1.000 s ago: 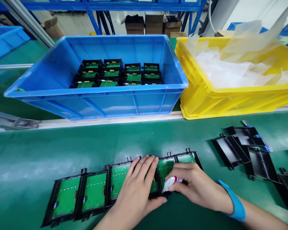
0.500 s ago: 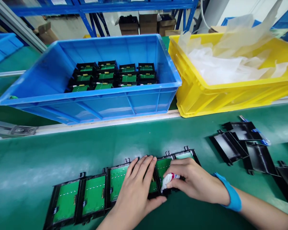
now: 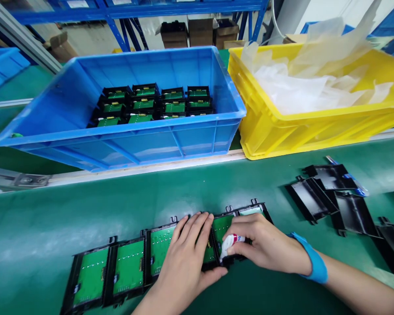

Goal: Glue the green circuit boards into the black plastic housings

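Observation:
A row of several black trays with green circuit boards (image 3: 128, 267) lies on the green belt (image 3: 197, 192) in front of me. My left hand (image 3: 187, 258) rests flat, fingers spread, on the board in the middle of the row. My right hand (image 3: 265, 245) grips a small white tube with red markings (image 3: 229, 243), its tip down against the neighbouring board. A blue band (image 3: 311, 262) circles my right wrist.
A blue crate (image 3: 144, 135) holding several boards in black trays stands behind the belt. A yellow crate (image 3: 315, 127) of crumpled clear bags is to its right. Several empty black plastic covers (image 3: 335, 201) lie on the belt at right. Blue racking and cardboard boxes (image 3: 200, 30) stand behind.
Both hands stay on the same boards. The tube tip has shifted slightly along the board. The view has tilted a little, moving everything leftward.

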`<act>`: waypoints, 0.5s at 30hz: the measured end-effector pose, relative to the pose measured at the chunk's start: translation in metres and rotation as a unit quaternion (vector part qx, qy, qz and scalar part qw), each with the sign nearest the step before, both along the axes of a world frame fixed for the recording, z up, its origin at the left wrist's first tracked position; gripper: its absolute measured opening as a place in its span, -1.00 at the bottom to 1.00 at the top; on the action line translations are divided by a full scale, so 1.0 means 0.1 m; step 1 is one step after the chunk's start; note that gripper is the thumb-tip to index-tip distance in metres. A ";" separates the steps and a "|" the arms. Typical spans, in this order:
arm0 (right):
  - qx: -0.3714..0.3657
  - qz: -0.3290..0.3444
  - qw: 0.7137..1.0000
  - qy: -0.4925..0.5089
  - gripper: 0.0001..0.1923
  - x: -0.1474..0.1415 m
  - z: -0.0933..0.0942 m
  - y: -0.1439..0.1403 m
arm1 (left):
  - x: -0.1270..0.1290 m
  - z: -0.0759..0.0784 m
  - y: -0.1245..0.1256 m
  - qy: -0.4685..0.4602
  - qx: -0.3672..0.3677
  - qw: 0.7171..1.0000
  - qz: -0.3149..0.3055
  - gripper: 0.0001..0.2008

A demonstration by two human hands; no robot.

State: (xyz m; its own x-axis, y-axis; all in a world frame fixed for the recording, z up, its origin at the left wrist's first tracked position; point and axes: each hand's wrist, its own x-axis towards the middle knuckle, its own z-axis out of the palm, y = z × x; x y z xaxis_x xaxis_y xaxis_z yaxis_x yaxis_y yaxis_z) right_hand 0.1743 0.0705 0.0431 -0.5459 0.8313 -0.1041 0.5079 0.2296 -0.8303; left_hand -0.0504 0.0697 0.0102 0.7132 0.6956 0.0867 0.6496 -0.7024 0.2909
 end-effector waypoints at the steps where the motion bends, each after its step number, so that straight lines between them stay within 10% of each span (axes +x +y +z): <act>1: -0.001 0.000 1.000 0.001 -0.82 0.00 0.00 0.00 | 0.00 0.00 0.00 0.000 -0.004 1.000 0.002 -0.06; 15: 0.017 0.000 1.000 0.007 -0.80 0.00 -0.02 0.03 | -0.01 0.01 0.00 -0.003 -0.001 1.000 -0.005 -0.06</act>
